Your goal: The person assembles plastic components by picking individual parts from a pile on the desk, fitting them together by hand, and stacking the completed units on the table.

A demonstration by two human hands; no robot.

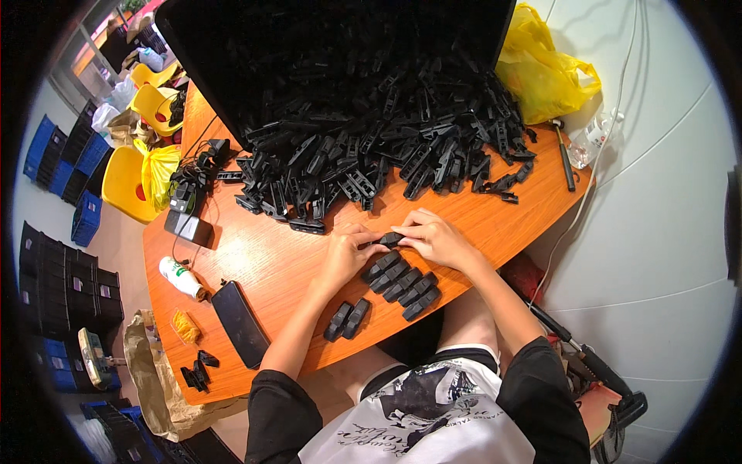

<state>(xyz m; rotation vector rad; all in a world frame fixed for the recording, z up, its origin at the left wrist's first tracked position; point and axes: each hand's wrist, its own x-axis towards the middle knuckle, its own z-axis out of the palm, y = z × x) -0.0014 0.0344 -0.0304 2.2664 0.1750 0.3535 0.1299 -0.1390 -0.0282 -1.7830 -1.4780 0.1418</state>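
Note:
Over the wooden table (232,267), my left hand (349,254) and my right hand (437,238) meet at a small black plastic part (392,240). Fingertips of both hands pinch it from either end, covering its ends. Just below it, a slanting row of several similar black parts (400,283) lies side by side. Two more black parts (347,319) sit together near the table's front edge, by my left forearm. Beyond my hands spreads a large heap of loose black plastic parts (363,166), spilling from a dark bin (202,62).
Left of my arm lie a black phone (240,324), a white bottle (182,278), a yellow bundle (185,327) and small black pieces (199,371). A black-and-white box (189,229) stands behind them. At the far right are a hammer (564,157) and a yellow bag (545,69).

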